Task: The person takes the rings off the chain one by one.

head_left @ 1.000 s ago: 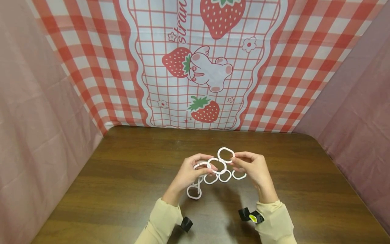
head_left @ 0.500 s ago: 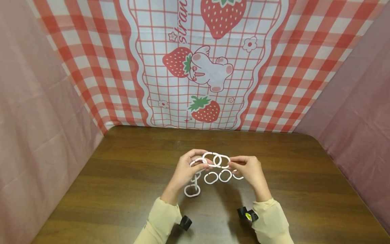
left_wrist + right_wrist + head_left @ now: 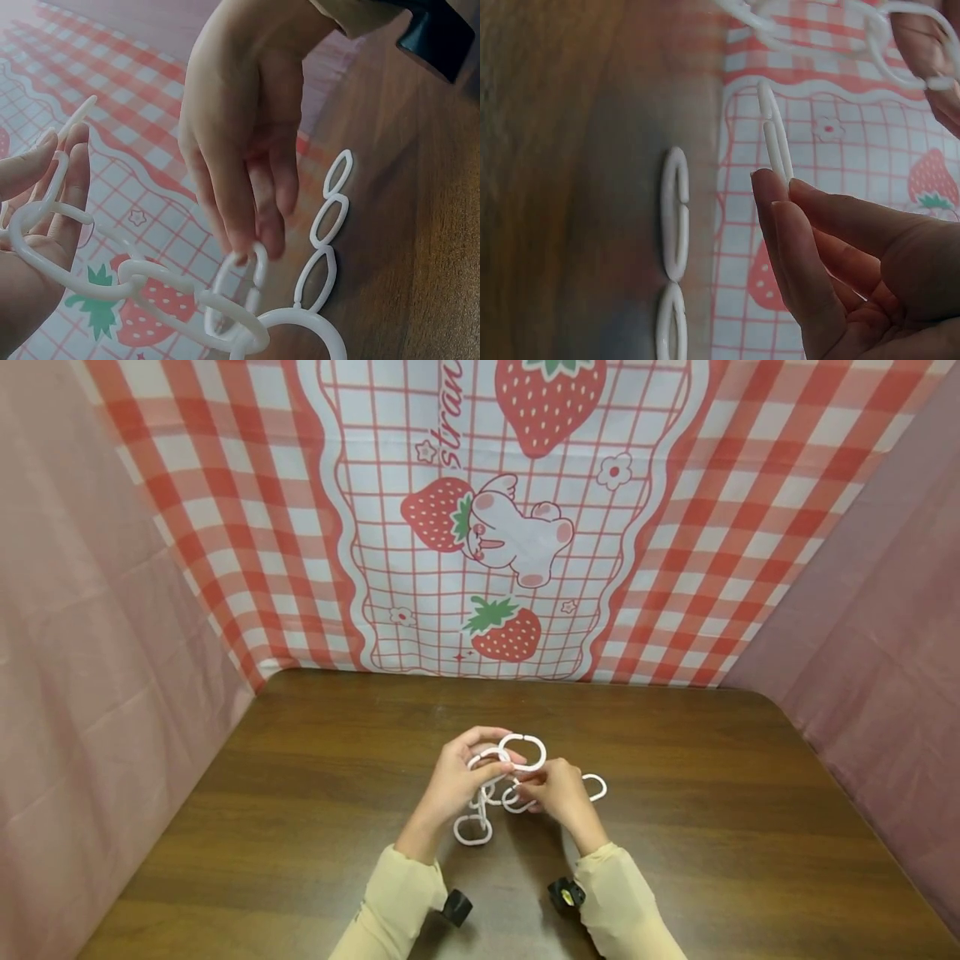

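Observation:
White plastic C-shaped links are joined into a chain (image 3: pixel 543 752), which my left hand (image 3: pixel 450 785) pinches between thumb and fingers. One link stands out to the right of those fingers; the others droop below the hand to an end link (image 3: pixel 473 843) near the table. Just right of the chain, my right hand (image 3: pixel 566 793) is low with bent fingers. In the right wrist view its thumb and fingertips pinch a single link (image 3: pixel 775 139) seen nearly edge-on, its gap along one side. That link appears apart from the chain there, but overlaps it in the left wrist view.
Loose white links lie in a row on the brown wooden table (image 3: pixel 337 760), one of them a link (image 3: pixel 602 787) partly behind my right hand. A checked strawberry cloth (image 3: pixel 495 552) hangs behind the table, and pink curtains (image 3: pixel 97 610) flank it.
My right hand has moved left and down, away from the outermost link of the chain, and now covers part of the table row. The left hand has risen slightly, then held still.

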`<state>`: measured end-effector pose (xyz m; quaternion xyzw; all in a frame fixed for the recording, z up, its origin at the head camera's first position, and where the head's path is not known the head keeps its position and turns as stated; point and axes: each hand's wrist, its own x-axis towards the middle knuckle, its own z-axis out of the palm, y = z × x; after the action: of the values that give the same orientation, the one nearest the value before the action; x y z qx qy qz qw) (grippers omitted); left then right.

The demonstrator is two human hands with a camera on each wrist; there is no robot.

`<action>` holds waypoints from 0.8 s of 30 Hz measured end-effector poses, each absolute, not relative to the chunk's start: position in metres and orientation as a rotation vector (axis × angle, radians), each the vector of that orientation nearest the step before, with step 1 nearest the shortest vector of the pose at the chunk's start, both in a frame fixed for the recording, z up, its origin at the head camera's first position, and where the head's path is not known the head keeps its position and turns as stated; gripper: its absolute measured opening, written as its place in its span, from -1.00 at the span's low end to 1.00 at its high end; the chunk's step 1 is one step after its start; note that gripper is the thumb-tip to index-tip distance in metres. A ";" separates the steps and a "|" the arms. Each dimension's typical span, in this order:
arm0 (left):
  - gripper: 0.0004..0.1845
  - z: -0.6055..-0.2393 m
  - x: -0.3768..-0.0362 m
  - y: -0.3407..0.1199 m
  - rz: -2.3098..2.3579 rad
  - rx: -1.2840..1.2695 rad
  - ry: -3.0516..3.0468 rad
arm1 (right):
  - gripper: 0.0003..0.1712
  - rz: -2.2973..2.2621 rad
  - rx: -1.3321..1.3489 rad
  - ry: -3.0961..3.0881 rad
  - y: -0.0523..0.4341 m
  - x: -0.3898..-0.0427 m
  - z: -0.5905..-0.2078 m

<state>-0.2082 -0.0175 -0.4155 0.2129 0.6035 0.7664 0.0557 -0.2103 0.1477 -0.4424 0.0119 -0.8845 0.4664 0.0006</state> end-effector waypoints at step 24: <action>-0.59 -0.412 -0.207 -0.020 2.316 0.638 1.829 | -0.88 1.359 0.086 -2.827 0.122 -0.211 -0.452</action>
<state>-0.2067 -0.0203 -0.4117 0.2109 0.6046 0.7657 0.0612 -0.2112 0.1222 -0.4521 0.0273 -0.9010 0.4330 0.0019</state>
